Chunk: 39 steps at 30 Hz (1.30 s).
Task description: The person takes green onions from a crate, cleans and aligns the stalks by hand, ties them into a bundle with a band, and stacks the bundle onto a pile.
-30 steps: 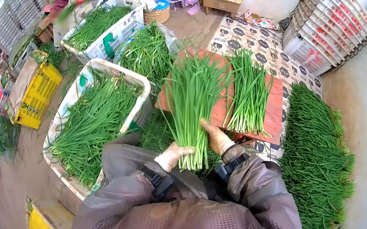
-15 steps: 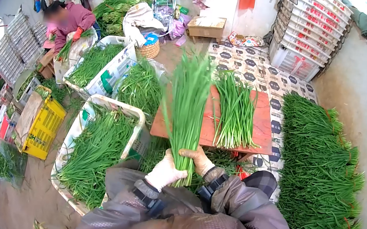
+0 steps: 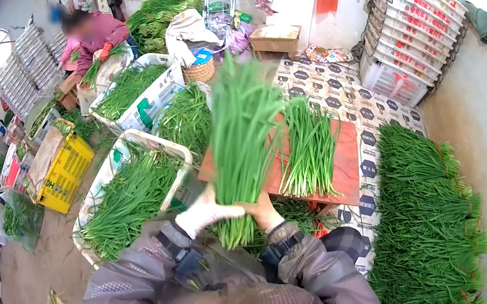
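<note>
A thick, upright bunch of garlic chives [image 3: 241, 145] stands in front of me, its long green leaves blurred at the top. My left hand [image 3: 205, 211], in a pale glove, is closed around the lower stems from the left, its thumb across the front. From the right, my gloved right hand [image 3: 263, 212] grips the same stems, its fingers partly hidden behind them. Pale cut ends stick out below both hands. Beyond the hands, a second pile of chives [image 3: 310, 150] lies on a low reddish board table [image 3: 348, 160].
White crates [image 3: 96, 192] heaped with chives stand at my left, near a yellow crate [image 3: 67, 174]. Tied bunches [image 3: 423, 253] cover the floor at right, by the wall. Stacked white baskets [image 3: 409, 44] stand at the back. A co-worker [image 3: 98, 37] handles chives at far left.
The bunch has shifted slightly left, its leaf tops swinging left. My left hand has moved left and up a little, and its thumb now lies across the stems. My right hand stays on the bunch.
</note>
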Tool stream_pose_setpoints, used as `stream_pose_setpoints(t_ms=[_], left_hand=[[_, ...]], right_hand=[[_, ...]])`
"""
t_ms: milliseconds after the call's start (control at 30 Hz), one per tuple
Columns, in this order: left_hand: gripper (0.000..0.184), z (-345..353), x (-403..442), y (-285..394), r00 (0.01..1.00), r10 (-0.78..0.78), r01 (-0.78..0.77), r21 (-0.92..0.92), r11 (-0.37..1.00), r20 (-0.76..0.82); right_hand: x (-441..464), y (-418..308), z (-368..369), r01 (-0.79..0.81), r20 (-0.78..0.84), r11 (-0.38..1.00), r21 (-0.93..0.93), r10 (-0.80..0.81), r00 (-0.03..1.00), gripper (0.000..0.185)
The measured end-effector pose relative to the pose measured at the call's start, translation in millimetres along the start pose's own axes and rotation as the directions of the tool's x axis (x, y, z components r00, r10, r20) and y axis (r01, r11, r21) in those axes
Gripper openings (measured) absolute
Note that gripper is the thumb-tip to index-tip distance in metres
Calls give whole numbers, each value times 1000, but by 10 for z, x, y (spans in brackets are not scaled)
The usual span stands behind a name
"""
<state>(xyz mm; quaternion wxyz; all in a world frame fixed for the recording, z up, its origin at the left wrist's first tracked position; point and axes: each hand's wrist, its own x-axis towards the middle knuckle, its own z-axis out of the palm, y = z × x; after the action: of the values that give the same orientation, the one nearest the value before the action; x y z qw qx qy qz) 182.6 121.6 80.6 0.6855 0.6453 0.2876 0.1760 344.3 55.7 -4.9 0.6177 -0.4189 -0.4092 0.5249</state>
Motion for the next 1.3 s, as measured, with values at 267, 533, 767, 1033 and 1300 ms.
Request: stream_pose_setpoints(t_ms=[267, 533, 767, 1033, 1300], left_hand=[[72, -175, 650, 888, 928, 350, -362, -94, 927, -126], [94, -720, 1708, -354, 970, 241, -241, -5, 970, -12], [64, -438, 1830, -388, 928, 304, -321, -50, 946, -213], [59, -508, 2258, -140, 919, 388, -340, 357, 870, -71], [49, 566, 2357, 931, 981, 173, -119, -418, 901, 93]], right_hand=[[744, -1121, -175, 368, 208, 794, -484, -304, 930, 111], [1298, -469, -919, 261, 265, 717, -646, -110, 958, 118], [1649, -191, -897, 235, 185, 830, -506, -162, 969, 95], [1748, -417, -1106, 218, 73, 883, -415, -207, 976, 87], [1412, -1399, -1778, -149, -174, 966, 213, 188, 967, 52]])
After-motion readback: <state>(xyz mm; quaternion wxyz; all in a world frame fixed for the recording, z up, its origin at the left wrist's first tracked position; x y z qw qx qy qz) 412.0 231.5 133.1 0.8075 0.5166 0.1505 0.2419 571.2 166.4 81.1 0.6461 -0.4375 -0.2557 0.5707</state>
